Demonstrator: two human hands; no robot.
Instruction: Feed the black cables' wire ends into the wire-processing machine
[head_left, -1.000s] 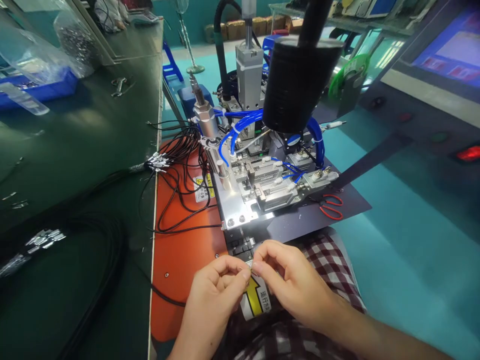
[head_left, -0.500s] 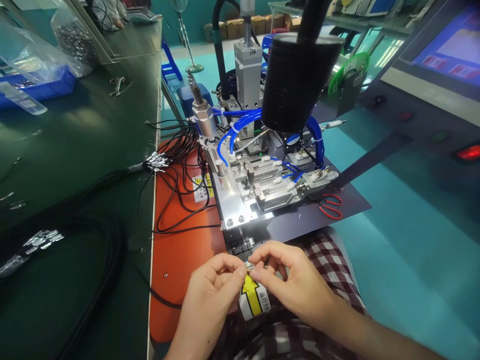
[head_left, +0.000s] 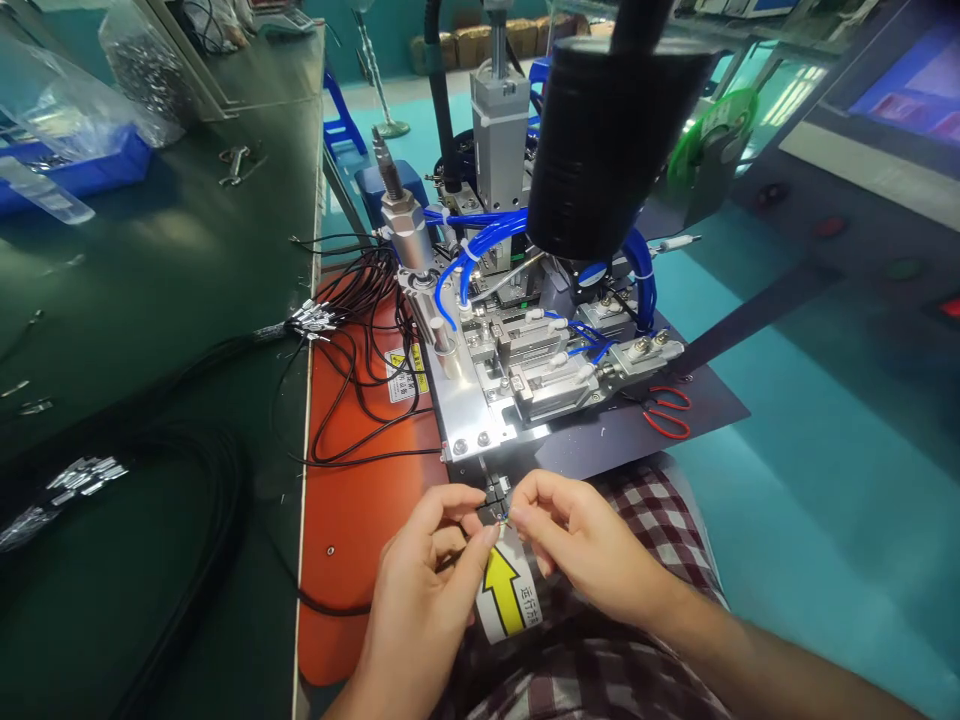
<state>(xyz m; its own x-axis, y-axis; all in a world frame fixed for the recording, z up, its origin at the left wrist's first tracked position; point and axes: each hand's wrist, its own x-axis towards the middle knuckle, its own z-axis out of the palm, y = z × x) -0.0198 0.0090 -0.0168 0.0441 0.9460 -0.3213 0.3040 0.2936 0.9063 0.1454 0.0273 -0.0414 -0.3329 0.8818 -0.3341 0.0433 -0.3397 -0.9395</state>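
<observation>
Right hand (head_left: 592, 540) with fingertips pinched on wires (head_left: 504, 521), left hand (head_left: 431, 570) at their eight o'clock, thumb and forefinger parted, its hold unclear, label (head_left: 504, 598) at six o'clock, machine (head_left: 466, 405) toward twelve.

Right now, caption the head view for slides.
Left hand and right hand near a white yellow-arrow label, before silver metal machinery.

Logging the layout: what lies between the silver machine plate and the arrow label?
In the head view, a small black fixture, then, nearer the label, thin strands between the left hand and right hand.
</observation>
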